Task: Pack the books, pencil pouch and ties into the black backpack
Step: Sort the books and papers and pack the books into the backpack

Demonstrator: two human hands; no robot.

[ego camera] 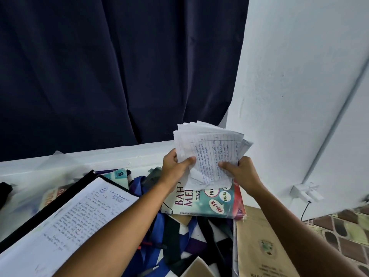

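**Presently: loose sheets held over the book pile**

Item: sheaf of handwritten papers [209,150], fanned and ragged at the upper edge. Both hands are gripping it at its lower end, the left hand [175,162] pinching the left corner with thumb across the front, the right hand [239,168] pinching the right corner likewise. Its long axis is running upward and away from the grip.

Directly beneath: teal textbook [203,200], lying flat, nearer the right hand. Blue and black ties [179,232] are lying tangled below it, between the forearms. Open folder [69,216] is resting at left. The black backpack is not identifiable in view, so the direction of packing cannot be told.
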